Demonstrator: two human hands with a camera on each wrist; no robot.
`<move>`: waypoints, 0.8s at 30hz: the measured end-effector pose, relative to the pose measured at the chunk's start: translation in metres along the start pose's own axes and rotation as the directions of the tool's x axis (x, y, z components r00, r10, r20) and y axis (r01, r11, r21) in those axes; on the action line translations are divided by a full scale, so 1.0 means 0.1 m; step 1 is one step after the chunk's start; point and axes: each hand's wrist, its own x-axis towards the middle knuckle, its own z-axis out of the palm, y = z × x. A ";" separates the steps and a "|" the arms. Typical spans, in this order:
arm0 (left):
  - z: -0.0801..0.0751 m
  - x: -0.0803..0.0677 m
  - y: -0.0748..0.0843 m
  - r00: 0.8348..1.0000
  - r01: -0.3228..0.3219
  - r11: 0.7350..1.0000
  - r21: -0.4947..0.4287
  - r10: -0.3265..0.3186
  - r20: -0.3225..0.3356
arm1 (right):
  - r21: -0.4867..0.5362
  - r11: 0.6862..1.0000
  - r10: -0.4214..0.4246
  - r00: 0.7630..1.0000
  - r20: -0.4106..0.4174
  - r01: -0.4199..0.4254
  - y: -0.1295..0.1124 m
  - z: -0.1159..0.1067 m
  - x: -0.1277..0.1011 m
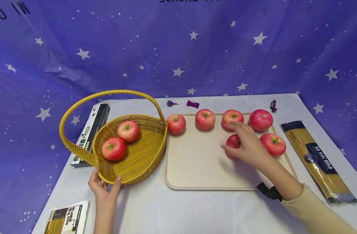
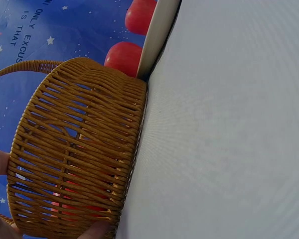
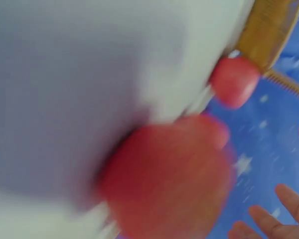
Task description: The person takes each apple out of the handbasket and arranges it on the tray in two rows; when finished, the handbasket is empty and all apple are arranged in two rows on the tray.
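A yellow wicker basket [image 1: 143,152] with a tall arched handle stands on the left, holding two red apples [image 1: 114,149]. My left hand [image 1: 103,190] holds the basket's near left side, thumb and fingers against the rim and woven wall. Over the beige tray [image 1: 193,172], my right hand [image 1: 250,144] hovers with fingers spread around a dark red apple [image 1: 231,143], partly hidden by the hand. In the right wrist view the fingers [image 3: 269,221] stand apart from a large blurred apple [image 3: 164,184]. Several other apples [image 1: 205,119] line the tray's far and right edges.
Behind the basket lies a black pasta box [image 1: 100,118]; a spaghetti bag [image 1: 319,159] lies right of the tray. A white-edged packet [image 1: 68,219] is at the near left. Along the back are a lollipop [image 1: 170,103] and wrapped candies [image 1: 192,104]. A starry purple cloth [image 1: 178,48] hangs behind.
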 end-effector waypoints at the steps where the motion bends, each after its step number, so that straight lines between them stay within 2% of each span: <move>1: 0.00 0.00 0.00 1.000 0.001 1.000 -0.003 -0.001 0.001 | 0.021 0.999 -0.038 0.999 -0.015 0.039 -0.08 0.04 0.05; 5: 0.00 0.00 -0.01 1.000 0.011 1.000 0.001 -0.011 0.000 | 0.105 0.978 -0.177 0.984 -0.035 0.179 -0.43 0.24 0.27; 9: 0.00 0.01 0.00 1.000 0.016 1.000 0.013 -0.016 -0.001 | 0.178 0.944 -0.282 0.959 0.010 0.276 -0.79 0.52 0.51; 14: -0.01 0.00 -0.02 1.000 -0.028 1.000 0.004 0.028 -0.006 | 0.140 0.923 -0.375 0.921 0.110 0.359 -1.19 0.90 0.83; 16: -0.01 0.00 -0.02 0.999 -0.042 0.999 0.004 0.042 -0.006 | 0.089 0.922 -0.387 0.909 0.156 0.377 -1.31 1.05 0.97; 19: -0.01 0.00 -0.02 0.999 -0.037 0.999 0.004 0.037 0.000 | 0.055 0.931 -0.362 0.903 0.231 0.360 -1.48 1.25 1.19; 24: -0.02 0.00 0.00 1.000 -0.006 1.000 -0.001 0.006 0.021 | 0.058 0.962 -0.271 0.910 0.314 0.267 -1.73 1.55 1.46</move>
